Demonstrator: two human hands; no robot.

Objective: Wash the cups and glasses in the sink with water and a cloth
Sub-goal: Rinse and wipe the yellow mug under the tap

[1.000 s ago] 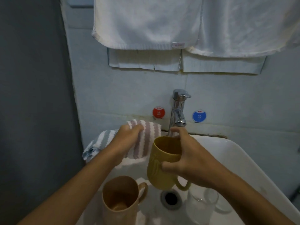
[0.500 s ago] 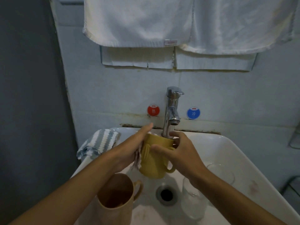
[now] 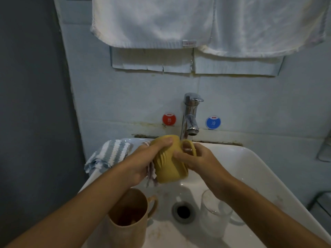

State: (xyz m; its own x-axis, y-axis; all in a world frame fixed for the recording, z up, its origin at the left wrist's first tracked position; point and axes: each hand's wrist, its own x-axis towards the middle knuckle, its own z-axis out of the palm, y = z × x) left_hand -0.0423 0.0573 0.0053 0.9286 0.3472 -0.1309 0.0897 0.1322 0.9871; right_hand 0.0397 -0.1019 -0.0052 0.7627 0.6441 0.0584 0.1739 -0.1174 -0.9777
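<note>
A yellow mug (image 3: 170, 165) hangs over the white sink (image 3: 250, 169), just left of the tap's spout. My left hand (image 3: 143, 161) wraps its left side, pressing a small striped cloth (image 3: 151, 174) against the wall of the mug; only the cloth's lower edge shows. My right hand (image 3: 198, 161) grips the mug on the handle side, fingers around the body. A tan mug (image 3: 129, 217) stands upright in the sink at the front left. A clear glass (image 3: 214, 213) stands at the front right, partly behind my right forearm.
A chrome tap (image 3: 190, 117) rises behind the basin, with a thin drip under its spout. The drain (image 3: 183, 211) lies between the tan mug and the glass. A grey-and-white striped towel (image 3: 109, 154) lies on the sink's back-left rim. White towels (image 3: 206, 22) hang overhead.
My left hand brought the small cloth from the rim to the yellow mug and closed around it. The mug has been turned and tilted so that its handle faces right. My view shifted slightly.
</note>
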